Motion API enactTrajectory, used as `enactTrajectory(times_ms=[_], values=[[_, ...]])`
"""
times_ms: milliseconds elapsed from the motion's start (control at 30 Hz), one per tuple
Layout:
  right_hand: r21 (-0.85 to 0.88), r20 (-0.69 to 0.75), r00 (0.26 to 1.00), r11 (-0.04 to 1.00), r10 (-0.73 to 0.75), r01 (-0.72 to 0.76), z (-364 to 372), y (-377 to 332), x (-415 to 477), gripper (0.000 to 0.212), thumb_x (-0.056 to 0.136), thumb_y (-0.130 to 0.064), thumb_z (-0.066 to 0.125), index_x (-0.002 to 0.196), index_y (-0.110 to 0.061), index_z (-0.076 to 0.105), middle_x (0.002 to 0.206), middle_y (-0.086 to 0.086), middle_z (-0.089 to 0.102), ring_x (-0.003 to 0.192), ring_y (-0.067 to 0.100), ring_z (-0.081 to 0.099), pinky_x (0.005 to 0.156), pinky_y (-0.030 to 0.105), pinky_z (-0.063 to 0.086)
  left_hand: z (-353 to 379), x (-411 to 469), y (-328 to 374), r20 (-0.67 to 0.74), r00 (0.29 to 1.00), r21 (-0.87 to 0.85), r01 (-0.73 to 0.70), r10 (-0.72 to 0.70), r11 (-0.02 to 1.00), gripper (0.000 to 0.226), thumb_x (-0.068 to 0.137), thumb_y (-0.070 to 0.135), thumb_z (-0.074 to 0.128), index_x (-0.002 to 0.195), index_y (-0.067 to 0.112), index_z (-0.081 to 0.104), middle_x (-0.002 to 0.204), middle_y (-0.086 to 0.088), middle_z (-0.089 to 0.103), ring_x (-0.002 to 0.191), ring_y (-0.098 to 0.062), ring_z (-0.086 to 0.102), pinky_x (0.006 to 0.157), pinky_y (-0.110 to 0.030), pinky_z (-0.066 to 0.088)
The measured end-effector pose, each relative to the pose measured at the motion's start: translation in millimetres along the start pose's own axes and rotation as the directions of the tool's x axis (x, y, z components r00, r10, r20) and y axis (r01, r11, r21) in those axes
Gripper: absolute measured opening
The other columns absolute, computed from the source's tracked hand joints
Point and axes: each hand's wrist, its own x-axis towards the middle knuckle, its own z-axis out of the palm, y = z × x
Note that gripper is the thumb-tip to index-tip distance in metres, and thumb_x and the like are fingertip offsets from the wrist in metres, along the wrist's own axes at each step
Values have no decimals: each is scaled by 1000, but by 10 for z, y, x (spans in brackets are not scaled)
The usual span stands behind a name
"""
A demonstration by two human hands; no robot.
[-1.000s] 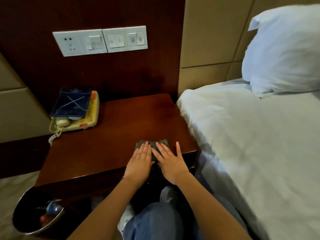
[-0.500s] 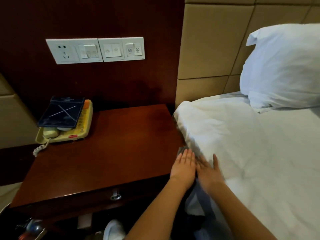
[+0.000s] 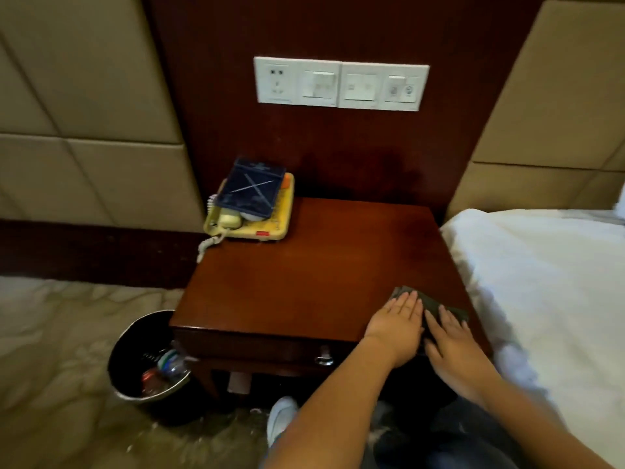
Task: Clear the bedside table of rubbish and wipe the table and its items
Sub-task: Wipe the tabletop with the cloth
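A dark red wooden bedside table [image 3: 304, 265] stands against the wall panel. A dark grey-green cloth [image 3: 436, 304] lies folded on its front right corner. My left hand [image 3: 397, 324] and my right hand [image 3: 451, 341] press flat on the cloth side by side, fingers straight and together. A yellowed telephone [image 3: 270, 221] sits at the table's back left corner, with a dark blue folder [image 3: 248, 189] lying on top of it. A black bin [image 3: 148, 357] on the floor left of the table holds bottles and other rubbish.
A bed with a white sheet [image 3: 541, 282] adjoins the table's right side. A white socket and switch panel [image 3: 340, 83] is on the wall above. The table drawer has a metal ring pull [image 3: 324, 358]. My shoe [image 3: 280, 418] is on the patterned carpet below.
Both hands slid the cloth from the table's front middle to its right edge by the bed and now rest at the front right corner. The camera swung left, so the pillow is out of view.
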Motion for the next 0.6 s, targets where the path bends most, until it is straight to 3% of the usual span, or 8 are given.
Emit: enactTrajectory(times_ms=[100,200,233,333,500,600], values=[[54,-19,989,987,-149,150,-28,-695,213,65,100,-50,11,153,-15,-3,159,14,-9,147,24,-7,117,34,-4,-22,-384,-657,15,993,7,114,-114,993,55,104,26,14,150,2,-4,158,-13,-10,147,-23,-6,119,-35,1],[-12,-10,947,947,-320,320,23,-1481,432,111,63,-76,-29,152,-15,-3,158,18,-10,147,27,-7,117,36,-4,12,-885,-1370,-25,971,-34,238,-239,971,54,104,27,16,150,4,-1,159,-12,-7,147,-21,-3,119,-33,3],[-31,7,930,930,-367,367,32,-1755,504,111,62,-76,-29,152,-15,-4,158,18,-11,147,28,-9,117,36,-5,33,-1074,-1617,-38,962,-54,269,-271,962,54,104,27,16,151,5,1,159,-10,-5,147,-20,-2,119,-32,2],[-56,17,890,889,-455,455,18,-2482,712,64,99,-48,8,152,-15,-5,158,16,-14,147,27,-11,117,37,-6,109,-1553,-2269,-123,929,-137,333,-350,933,52,103,27,21,151,9,9,160,-6,3,147,-14,3,117,-25,-2],[-65,69,866,864,-496,500,-67,-3202,1014,60,102,-38,17,152,-14,-6,158,15,-15,146,26,-13,119,38,-6,192,-1736,-2868,-151,855,-329,431,-497,840,51,103,24,26,150,7,14,159,-6,6,147,-14,2,117,-24,-1],[-71,74,863,861,-500,504,-102,-3423,1180,61,101,-38,19,152,-15,-6,158,15,-16,146,26,-13,119,39,-6,184,-1647,-3061,-98,768,-670,419,-633,613,51,102,21,31,149,7,20,158,-8,15,145,-17,16,117,-25,13]])
